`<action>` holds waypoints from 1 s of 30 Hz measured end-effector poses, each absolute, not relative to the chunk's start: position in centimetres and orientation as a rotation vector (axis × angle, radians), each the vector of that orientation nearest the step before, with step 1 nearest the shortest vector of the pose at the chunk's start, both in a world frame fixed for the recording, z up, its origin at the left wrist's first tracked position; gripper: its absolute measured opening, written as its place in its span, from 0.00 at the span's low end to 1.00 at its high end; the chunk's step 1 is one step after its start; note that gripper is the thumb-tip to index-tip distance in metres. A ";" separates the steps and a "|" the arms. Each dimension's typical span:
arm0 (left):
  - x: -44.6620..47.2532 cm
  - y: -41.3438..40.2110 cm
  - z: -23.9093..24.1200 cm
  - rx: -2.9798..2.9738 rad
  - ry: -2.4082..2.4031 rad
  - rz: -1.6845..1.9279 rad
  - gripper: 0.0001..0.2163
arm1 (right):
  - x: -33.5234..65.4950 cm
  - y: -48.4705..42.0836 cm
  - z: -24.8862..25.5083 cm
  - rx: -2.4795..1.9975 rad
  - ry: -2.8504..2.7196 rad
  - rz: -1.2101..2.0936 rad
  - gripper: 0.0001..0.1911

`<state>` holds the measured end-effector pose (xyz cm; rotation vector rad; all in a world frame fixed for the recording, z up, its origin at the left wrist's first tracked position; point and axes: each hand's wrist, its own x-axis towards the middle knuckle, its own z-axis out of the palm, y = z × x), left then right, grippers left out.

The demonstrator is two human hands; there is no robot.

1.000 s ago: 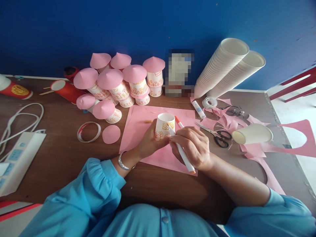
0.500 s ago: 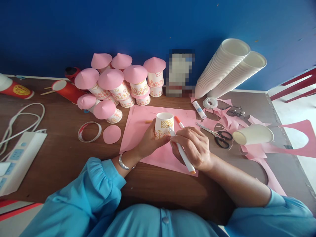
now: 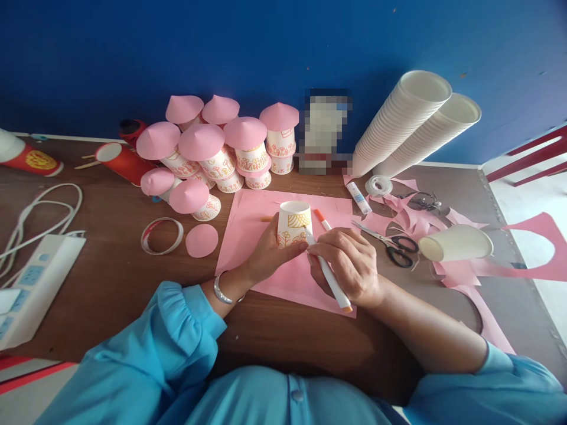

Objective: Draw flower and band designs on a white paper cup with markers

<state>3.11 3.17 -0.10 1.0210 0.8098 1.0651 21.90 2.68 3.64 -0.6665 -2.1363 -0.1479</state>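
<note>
One white paper cup (image 3: 294,229) is in our left hand (image 3: 264,252), which curls around it with the thumb across its lower front; the mouth faces up. Our right hand (image 3: 349,264) pinches a white marker (image 3: 331,278), its tip at the yellow drawing on that cup. We have both over a pink sheet (image 3: 292,284) midway along the counter (image 3: 283,332). Nearer the right edge, a plain cup (image 3: 458,243) lies on its side among pink scraps (image 3: 414,217), with scissors (image 3: 388,239) just beside it. Along the back edge, towards the right corner, we see two stacks of white cups (image 3: 395,131), nested one inside another. Left of centre, decorated cups (image 3: 252,159) wear pink cones (image 3: 201,140). A power strip (image 3: 48,277) lies towards the left end. Behind the brown counter rises a blue wall (image 3: 199,41); past its right edge are red bars (image 3: 527,157) and pale floor (image 3: 522,198).
</note>
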 end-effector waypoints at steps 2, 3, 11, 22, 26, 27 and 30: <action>3.1 3.2 -0.2 1.028 0.805 1.066 0.23 | 21.9 2.7 3.6 -0.666 -2.135 -0.152 0.08; 3.1 3.2 -0.3 1.030 0.810 1.065 0.23 | 21.9 2.7 3.6 -0.665 -2.134 -0.151 0.08; 2.9 3.1 -0.3 1.072 0.901 1.029 0.28 | 21.9 2.4 3.6 -0.587 -2.105 -0.105 0.08; 3.1 2.9 -0.5 1.225 0.855 1.036 0.27 | 22.0 2.4 3.5 -0.608 -2.131 -0.158 0.07; 3.1 2.9 -0.7 1.256 0.858 1.052 0.26 | 22.0 2.4 3.6 -0.621 -2.136 -0.168 0.08; 3.1 2.9 -0.8 1.259 0.863 1.054 0.26 | 21.9 2.4 3.6 -0.627 -2.136 -0.174 0.08; 3.2 2.9 -0.8 1.253 0.878 1.049 0.26 | 21.8 2.4 3.7 -0.653 -2.130 -0.195 0.09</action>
